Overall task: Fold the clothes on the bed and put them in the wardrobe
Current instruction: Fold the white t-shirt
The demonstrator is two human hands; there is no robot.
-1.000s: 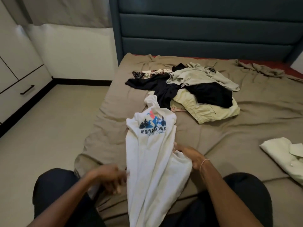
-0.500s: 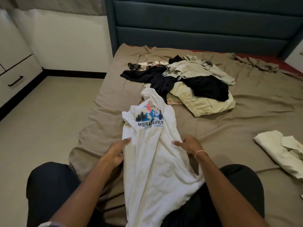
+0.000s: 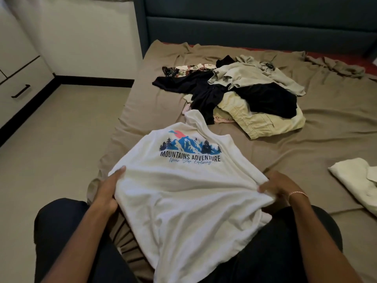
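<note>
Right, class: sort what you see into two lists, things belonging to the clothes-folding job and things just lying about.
Job in hand:
white T-shirt
pile of unfolded clothes
folded pale shirt
bed
white cabinet, possibly the wardrobe

Just lying about:
headboard
bunched sheet near the headboard
floor

bare sheet lies open between the white t-shirt, the clothes pile and the folded garment.
</note>
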